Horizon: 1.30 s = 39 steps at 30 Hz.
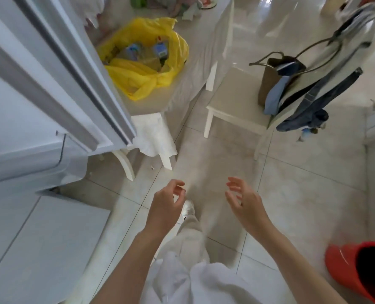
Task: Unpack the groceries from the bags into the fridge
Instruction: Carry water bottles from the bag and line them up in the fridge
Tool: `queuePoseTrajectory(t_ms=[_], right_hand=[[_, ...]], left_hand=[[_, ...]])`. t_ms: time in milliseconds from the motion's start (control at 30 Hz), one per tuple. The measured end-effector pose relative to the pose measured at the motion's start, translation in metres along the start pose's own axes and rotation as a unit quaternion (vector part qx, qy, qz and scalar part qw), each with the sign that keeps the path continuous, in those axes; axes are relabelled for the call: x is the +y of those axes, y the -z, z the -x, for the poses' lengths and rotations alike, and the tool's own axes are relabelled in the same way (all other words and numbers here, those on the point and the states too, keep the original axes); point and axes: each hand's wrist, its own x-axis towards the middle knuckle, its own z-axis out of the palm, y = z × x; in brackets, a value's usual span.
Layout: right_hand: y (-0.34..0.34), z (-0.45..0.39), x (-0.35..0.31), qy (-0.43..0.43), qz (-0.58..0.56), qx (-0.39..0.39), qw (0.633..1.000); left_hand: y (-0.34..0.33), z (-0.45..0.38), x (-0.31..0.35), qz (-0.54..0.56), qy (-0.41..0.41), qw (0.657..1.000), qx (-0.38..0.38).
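Both hands hold nothing: the left hand and right hand hang loosely curled above the tiled floor. Far left, an open yellow plastic bag of bottles sits on a table beside the fridge door.

Bright yellow plastic bag with blue-labelled bottles inside. White fridge door, white table, cream chair. Pale grey glossy floor tiles. Brown bag; blue denim clothes. Orange-red bucket, black inside.
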Motion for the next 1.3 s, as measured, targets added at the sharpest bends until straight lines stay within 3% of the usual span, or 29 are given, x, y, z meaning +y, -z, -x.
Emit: queuePoseTrajectory(t_ms=[367,800,1300], right_hand=[[0.021,-0.205,-0.065,0.106,0.042,-0.026,0.993],[0.038,-0.395,-0.083,0.169,0.08,-0.152,0.971],[0.07,-0.581,-0.128,0.328,0.125,-0.312,0.883]], left_hand=[[0.013,-0.179,0.046,0.011,-0.008,1.0,0.025],[0.014,-0.317,0.068,0.043,0.14,0.98,0.135],[-0.007,-0.444,0.135,0.074,0.252,0.927,0.266]])
